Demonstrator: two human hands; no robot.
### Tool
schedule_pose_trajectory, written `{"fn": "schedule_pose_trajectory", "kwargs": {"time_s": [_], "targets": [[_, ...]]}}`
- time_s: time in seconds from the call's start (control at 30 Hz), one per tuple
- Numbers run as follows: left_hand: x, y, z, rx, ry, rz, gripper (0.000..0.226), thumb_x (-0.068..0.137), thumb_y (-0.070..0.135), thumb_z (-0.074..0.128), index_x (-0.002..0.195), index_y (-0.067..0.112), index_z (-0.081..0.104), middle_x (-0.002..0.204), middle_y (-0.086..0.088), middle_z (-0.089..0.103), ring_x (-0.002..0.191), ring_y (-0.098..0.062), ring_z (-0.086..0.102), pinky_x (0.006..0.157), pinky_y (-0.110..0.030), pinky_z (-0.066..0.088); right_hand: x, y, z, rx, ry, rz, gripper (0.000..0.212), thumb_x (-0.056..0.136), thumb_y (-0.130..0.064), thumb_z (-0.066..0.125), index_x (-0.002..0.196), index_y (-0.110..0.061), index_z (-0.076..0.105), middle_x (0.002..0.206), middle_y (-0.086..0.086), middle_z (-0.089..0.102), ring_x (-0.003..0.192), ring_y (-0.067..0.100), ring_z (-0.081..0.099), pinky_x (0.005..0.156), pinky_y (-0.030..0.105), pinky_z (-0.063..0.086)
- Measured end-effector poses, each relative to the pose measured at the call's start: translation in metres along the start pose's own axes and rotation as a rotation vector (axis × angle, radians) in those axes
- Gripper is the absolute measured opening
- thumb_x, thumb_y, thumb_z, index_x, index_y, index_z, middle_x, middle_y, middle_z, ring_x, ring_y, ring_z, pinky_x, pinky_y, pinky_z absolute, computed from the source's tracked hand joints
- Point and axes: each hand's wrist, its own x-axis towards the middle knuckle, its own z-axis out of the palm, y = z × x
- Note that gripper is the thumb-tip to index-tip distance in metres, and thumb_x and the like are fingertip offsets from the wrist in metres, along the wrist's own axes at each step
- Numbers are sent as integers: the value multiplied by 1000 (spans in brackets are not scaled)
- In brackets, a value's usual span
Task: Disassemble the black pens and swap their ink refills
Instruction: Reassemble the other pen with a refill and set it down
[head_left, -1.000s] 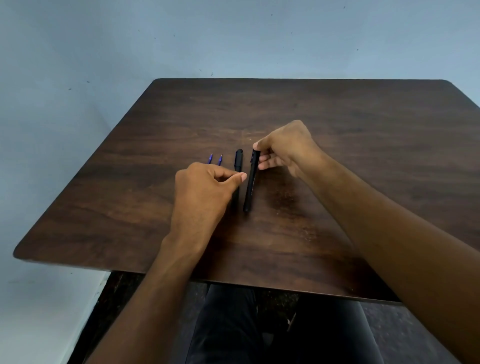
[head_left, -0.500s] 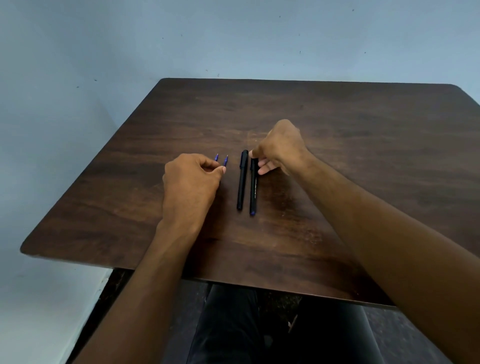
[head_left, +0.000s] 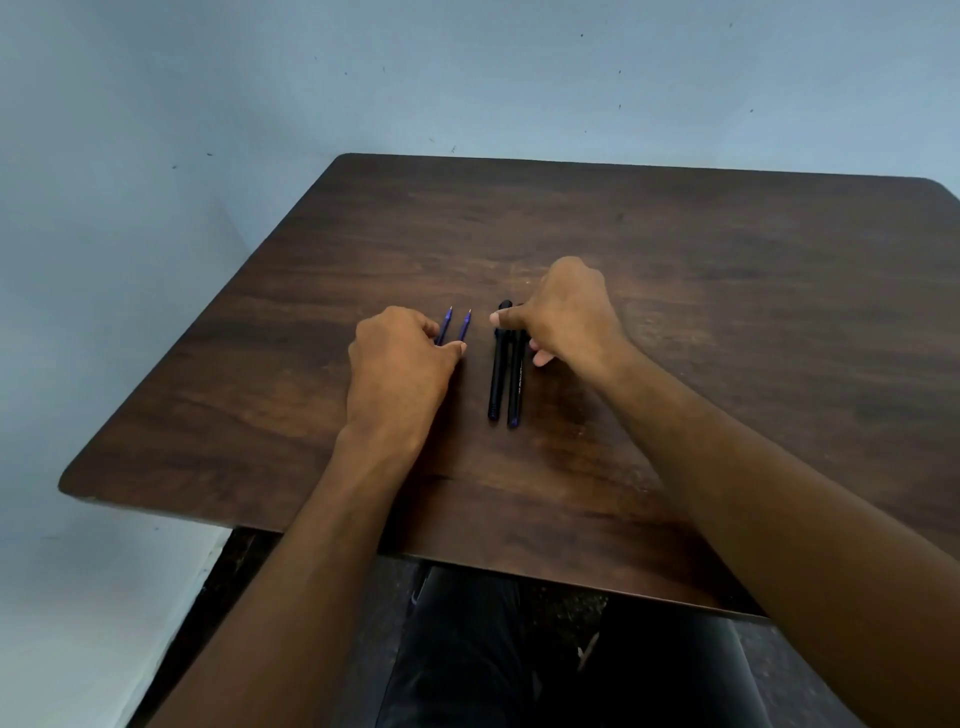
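Two black pen barrels (head_left: 497, 376) (head_left: 516, 384) lie side by side on the dark wooden table (head_left: 727, 312), pointing away from me. My right hand (head_left: 563, 312) rests over their far ends, thumb and fingers closed around the tops of both. Left of them lie two thin blue ink refills (head_left: 447, 323) (head_left: 465, 325), parallel, tips pointing away. My left hand (head_left: 400, 364) covers their near ends, fingers curled down and touching them; whether it grips them is hidden.
A pale blue wall stands behind and left of the table. The table's near edge (head_left: 467, 564) runs above my dark-trousered legs (head_left: 493, 649). Bare wood stretches right and behind the pens.
My left hand moved left from the pens onto the refills. My right hand laid its pen flat beside the other one and now covers the tops of both.
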Motion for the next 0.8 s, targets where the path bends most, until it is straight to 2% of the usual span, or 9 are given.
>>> {"fn": "schedule_pose_trajectory", "kwargs": {"time_s": [0.07,0.13,0.2,0.33,0.4,0.6,0.63,0.7,0.8], "targets": [[1,2,1,6,-13,-1,24,77,35,83,95,21,77,88,1,75,80,-14,69,73,-27,56,-5,-1,6,-86,38,-64,48,69,-36,92,57,-14,52,54,2,59,33,9,55,29,19,36],[2,2,1,10,-19,2,21,78,33,82,96,23,78,91,-1,76,84,-16,70,75,-27,55,-5,-3,10,-138,30,-71,50,69,-37,92,59,-16,49,61,3,60,44,11,55,36,21,35],[2,2,1,2,-14,13,19,78,32,82,95,24,79,91,-2,77,86,-17,71,77,-28,56,-4,-3,12,-146,32,-75,49,68,-35,93,59,-15,49,60,3,58,46,12,56,38,22,35],[4,1,2,-10,-10,31,18,78,31,81,95,24,79,91,-1,77,87,-17,71,84,-34,59,-2,-2,13,-129,57,-54,49,67,-36,94,59,-14,51,59,3,59,46,15,60,39,24,44],[5,1,4,-19,-11,25,18,79,31,81,94,24,79,91,1,77,86,-15,71,84,-34,59,-3,-3,13,-133,51,-50,48,68,-37,93,60,-15,51,58,2,59,45,13,60,38,23,43],[8,-3,6,-40,-39,9,18,78,31,83,94,24,78,90,5,76,80,-6,68,74,-23,55,-7,-8,0,-74,-7,10,41,72,-34,91,63,-9,60,62,9,67,39,18,65,35,26,53],[8,-4,6,-51,-44,9,17,77,31,83,92,24,78,89,6,76,78,-4,67,70,-20,53,-8,-9,-3,-33,-25,37,38,74,-31,90,66,-6,63,63,11,68,39,19,67,38,28,57],[8,-6,4,-71,-43,8,15,77,31,83,89,25,78,85,8,75,72,2,63,62,-16,48,-9,-11,-7,58,-69,113,31,79,-22,87,80,4,70,70,17,72,52,26,73,54,38,64],[11,-6,4,-75,-63,13,15,77,31,83,90,25,77,87,8,74,70,3,61,59,-13,42,-8,-11,-11,141,-138,199,28,85,-13,81,97,10,70,86,22,74,66,30,72,71,43,65]]}}
